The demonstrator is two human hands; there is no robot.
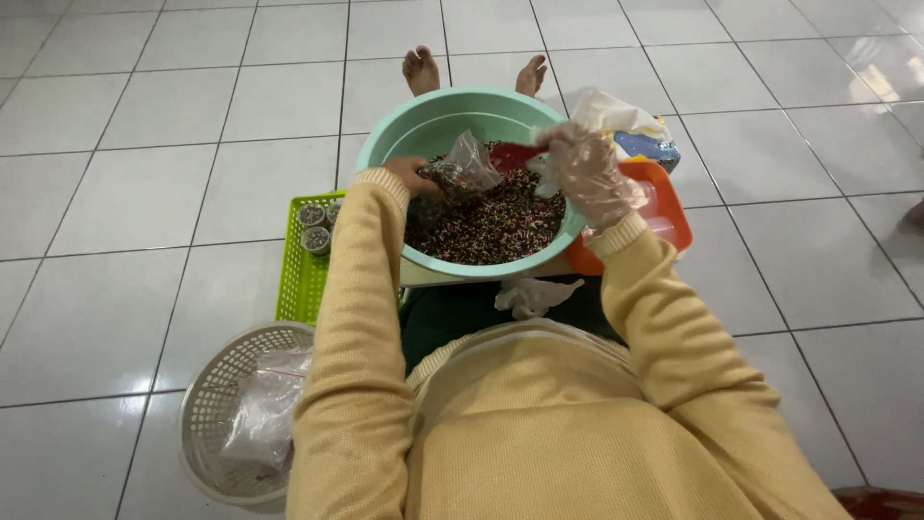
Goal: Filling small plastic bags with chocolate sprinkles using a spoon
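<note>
— Down by the person's left side, what stands nearest?

— A round pale basket (pixel 217 409) with a loose clear plastic sheet (pixel 265 409) inside. Just beyond it is a green tray (pixel 298 274) with a few small filled cups (pixel 316 227) at its far end.

— And over the lap?

— A crumpled white glove or plastic piece (pixel 532 294) lies there, and behind it is the mint-green basin (pixel 423 125), which holds dark, many-coloured small grains (pixel 486 226).

— What do the hands do?

— The left hand (pixel 414 176) is bare; its fingers are pinched together on the mouth of a small clear bag (pixel 467 164), which hangs over the grains inside the basin. The right hand (pixel 587 173) wears a thin clear glove, and its fingers are closed around the handle of a red scoop (pixel 515 156), whose tip is at the bag's opening.

— So which step is it?

— I judge it is the filling of the bag with grains. The next move, I think, needs the bag mouth held wide and the scoop tilted slowly, so nothing falls beside.

— Any packages further away?

— To the right of the basin, an orange container (pixel 664 207), touching the basin rim. Behind it lies a blue and yellow packet (pixel 647 146) with white plastic (pixel 606 108) on top. The print is too small to tell. Farthest, two bare feet (pixel 421 71) rest on the white floor tiles (pixel 144 183).
</note>
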